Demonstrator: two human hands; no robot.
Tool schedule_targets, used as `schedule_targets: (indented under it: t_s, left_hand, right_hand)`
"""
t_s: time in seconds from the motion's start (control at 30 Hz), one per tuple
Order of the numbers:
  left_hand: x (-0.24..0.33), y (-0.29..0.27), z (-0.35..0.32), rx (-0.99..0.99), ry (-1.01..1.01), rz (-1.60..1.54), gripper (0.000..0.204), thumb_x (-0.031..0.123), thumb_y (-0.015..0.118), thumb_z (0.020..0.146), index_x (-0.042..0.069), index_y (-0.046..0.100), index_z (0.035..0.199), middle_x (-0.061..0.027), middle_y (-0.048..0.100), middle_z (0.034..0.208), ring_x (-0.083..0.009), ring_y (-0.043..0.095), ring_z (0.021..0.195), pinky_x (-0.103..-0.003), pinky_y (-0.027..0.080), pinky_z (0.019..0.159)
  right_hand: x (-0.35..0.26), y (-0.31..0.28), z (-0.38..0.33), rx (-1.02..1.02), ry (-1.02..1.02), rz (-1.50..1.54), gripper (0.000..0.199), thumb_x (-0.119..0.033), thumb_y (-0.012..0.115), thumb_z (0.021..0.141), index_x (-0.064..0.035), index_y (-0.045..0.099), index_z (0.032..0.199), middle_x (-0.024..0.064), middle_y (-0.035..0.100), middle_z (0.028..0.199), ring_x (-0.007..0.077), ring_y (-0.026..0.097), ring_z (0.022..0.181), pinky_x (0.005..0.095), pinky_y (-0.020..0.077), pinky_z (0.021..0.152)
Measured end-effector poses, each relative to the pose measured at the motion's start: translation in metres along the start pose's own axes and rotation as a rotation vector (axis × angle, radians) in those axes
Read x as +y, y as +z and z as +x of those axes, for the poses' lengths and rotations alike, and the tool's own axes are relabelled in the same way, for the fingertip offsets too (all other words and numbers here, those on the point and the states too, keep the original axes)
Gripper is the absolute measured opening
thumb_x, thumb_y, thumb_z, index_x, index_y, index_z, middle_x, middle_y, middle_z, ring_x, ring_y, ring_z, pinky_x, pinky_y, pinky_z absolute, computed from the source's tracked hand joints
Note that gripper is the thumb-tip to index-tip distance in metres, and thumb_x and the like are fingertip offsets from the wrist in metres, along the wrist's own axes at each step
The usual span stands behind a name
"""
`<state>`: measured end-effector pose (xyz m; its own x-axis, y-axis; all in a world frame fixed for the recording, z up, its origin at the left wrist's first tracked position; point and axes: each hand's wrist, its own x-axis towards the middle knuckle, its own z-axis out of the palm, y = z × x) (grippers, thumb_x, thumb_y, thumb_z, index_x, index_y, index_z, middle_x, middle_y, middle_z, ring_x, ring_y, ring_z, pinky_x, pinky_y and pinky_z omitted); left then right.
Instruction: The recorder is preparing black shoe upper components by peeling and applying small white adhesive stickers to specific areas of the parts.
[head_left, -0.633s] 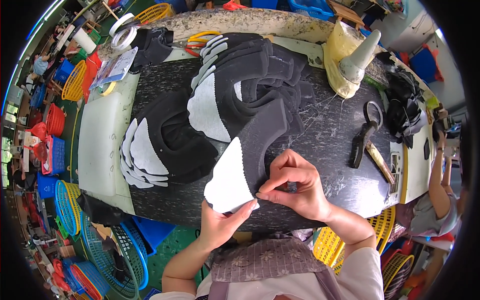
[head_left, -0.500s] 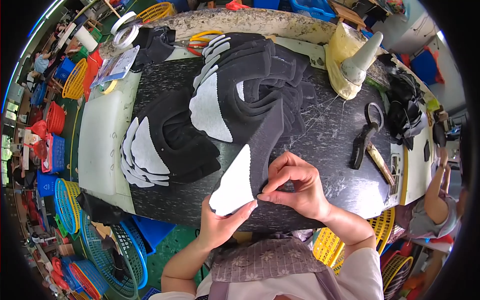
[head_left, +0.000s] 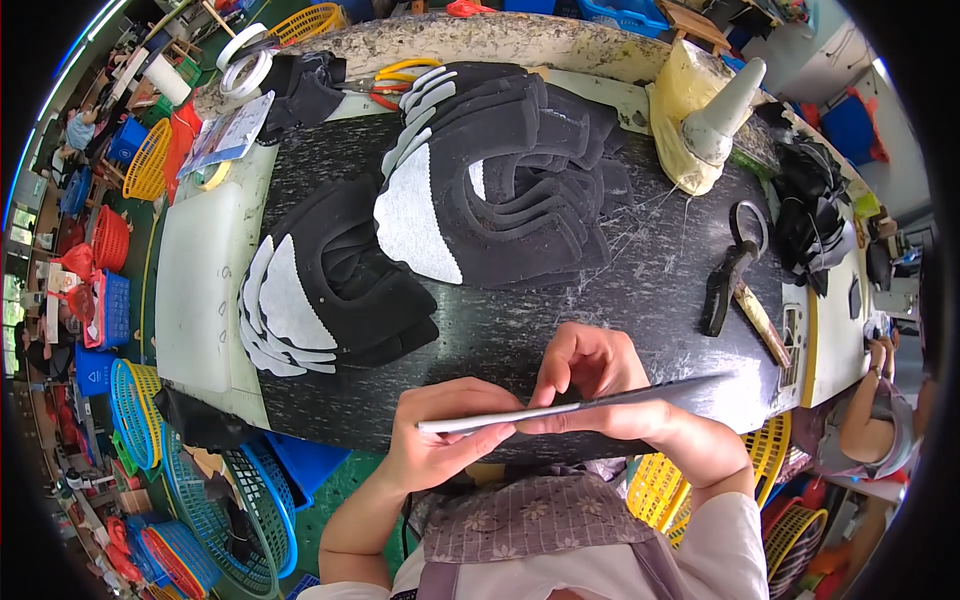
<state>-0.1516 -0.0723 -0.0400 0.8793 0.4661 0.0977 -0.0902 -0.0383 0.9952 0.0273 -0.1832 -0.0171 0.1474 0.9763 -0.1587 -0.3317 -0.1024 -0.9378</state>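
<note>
A person at a black worktable (head_left: 640, 300) holds a thin flat piece (head_left: 570, 405) edge-on between both hands, just above the table's near edge and close to the body. Seen from its edge, the piece reads as a narrow strip, pale at its left end and dark at its right; its long axis runs nearly level across the view, left to right, rising slightly toward the right, where the dark end points at the table's right corner. The left hand (head_left: 450, 435) is closed around the pale end, thumb on top and fingers curled beneath. The right hand (head_left: 600, 385) pinches the strip near its middle, fingertips bent down onto the upper edge and the palm under it. Farther back on the table lie two stacks of like pieces: a fanned stack of black and white pieces (head_left: 320, 290) at the left and a larger pile of black pieces (head_left: 500, 190) in the middle, well apart from the hands. Black pliers (head_left: 730, 265) lie to the right, a yellow bag with a grey cone (head_left: 705, 110) stands at the far right corner, and rolls of tape (head_left: 245, 55) sit at the far left.
</note>
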Motion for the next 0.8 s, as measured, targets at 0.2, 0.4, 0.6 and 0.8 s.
schedule_targets:
  t_s: [0.2,0.4,0.6,0.8]
  left_hand:
    - [-0.007,0.006,-0.010,0.100,-0.122,-0.301,0.019,-0.004,0.071,0.073,-0.008,0.064,0.090,-0.0102,0.067,0.077,-0.0107,0.064,0.068,-0.021,0.050,0.056]
    - [-0.002,0.017,-0.010,0.280,-0.063,-0.295,0.021,-0.007,0.068,0.074,-0.010,0.062,0.094,-0.0113,0.067,0.081,-0.0123,0.064,0.072,-0.023,0.052,0.063]
    - [-0.010,0.021,-0.015,0.391,0.006,-0.175,0.018,-0.006,0.067,0.075,-0.010,0.061,0.091,-0.0106,0.066,0.082,-0.0110,0.063,0.073,-0.022,0.050,0.061]
    - [-0.009,0.006,-0.005,0.654,0.142,-0.025,0.018,0.001,0.070,0.073,-0.004,0.064,0.089,-0.0049,0.063,0.072,-0.0064,0.057,0.058,-0.020,0.045,0.053]
  right_hand:
    - [-0.012,-0.002,0.008,-0.081,0.247,-0.263,0.035,-0.001,0.085,0.059,-0.0059,0.053,0.073,-0.0001,0.061,0.074,0.0052,0.056,0.072,0.0212,0.0448,0.062]
    - [0.005,0.004,0.000,0.010,0.147,-0.016,0.037,0.009,0.076,0.066,0.0046,0.061,0.100,0.0097,0.066,0.092,0.0130,0.062,0.083,0.0265,0.0526,0.073]
    - [0.021,0.019,-0.001,0.170,-0.136,-0.071,0.027,0.012,0.071,0.067,0.0017,0.059,0.090,0.0061,0.064,0.083,0.0110,0.062,0.079,0.0251,0.0517,0.072]
    - [0.021,0.033,0.024,0.233,-0.267,-0.469,0.020,0.001,0.072,0.070,-0.0002,0.058,0.085,0.0054,0.061,0.081,0.0137,0.062,0.075,0.0258,0.0503,0.072]
